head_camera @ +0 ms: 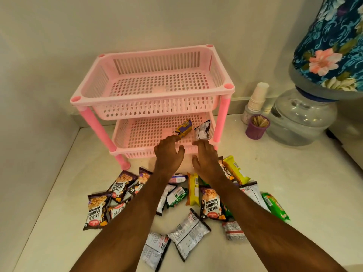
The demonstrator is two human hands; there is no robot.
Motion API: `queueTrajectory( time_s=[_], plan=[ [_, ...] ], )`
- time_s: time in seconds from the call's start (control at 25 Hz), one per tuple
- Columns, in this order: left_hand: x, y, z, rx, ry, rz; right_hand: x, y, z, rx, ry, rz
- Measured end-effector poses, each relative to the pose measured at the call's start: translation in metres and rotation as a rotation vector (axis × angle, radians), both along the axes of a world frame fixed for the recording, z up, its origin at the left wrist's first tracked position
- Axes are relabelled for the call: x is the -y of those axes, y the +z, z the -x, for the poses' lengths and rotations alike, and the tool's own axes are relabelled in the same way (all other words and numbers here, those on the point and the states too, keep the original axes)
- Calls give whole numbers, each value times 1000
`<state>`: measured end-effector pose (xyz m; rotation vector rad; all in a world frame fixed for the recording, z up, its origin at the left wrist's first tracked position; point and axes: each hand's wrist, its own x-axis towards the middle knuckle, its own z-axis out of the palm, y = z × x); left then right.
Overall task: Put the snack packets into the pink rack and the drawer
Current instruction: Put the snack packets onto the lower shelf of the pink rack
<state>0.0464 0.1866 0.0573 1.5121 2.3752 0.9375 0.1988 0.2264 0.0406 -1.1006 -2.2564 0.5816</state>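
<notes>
A pink two-tier rack [125,103] stands against the wall. Its top basket holds nothing. On the lower tier lie a purple and yellow packet [184,128] and a silver packet [203,131]. My left hand [169,154] hovers at the lower tier's front edge, fingers spread, fingertips close to the purple packet. My right hand [206,156] is beside it, fingers apart, just below the silver packet. Several snack packets lie scattered on the counter under my arms, among them salted peanuts packets [97,210], a yellow packet [235,169] and a green one [275,207]. No drawer is visible.
To the right stand a water jug [300,118] under a floral cloth cover [334,42], a stack of paper cups [257,97] and a purple toothpick holder [256,128]. The white counter [59,222] meets walls behind and on the left.
</notes>
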Motion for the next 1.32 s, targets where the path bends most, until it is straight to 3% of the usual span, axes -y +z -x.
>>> queueTrajectory(
  time_s=[0.12, 0.24, 0.44, 0.72, 0.88, 1.0, 1.32],
  plan=[
    [45, -21, -11, 61, 13, -60, 24, -24, -20, 59, -12, 84],
    [82, -47, -19, 123, -41, 10, 43, -43, -30, 192, 37, 152],
    [123, -84, -20, -30, -120, 245, 63, -59, -24, 405, 64, 237],
    [125, -87, -31, -246, -149, 407, 71, -63, -10, 610, 63, 245],
    [124, -87, -34, -230, -104, 422, 71, -68, -3, 661, 36, 234],
    [125, -84, -34, -151, -44, 380, 70, -68, -3, 575, 19, 262],
    [123, -63, -24, 237, 184, 128, 70, -65, -6, 46, -160, 432]
  ],
)
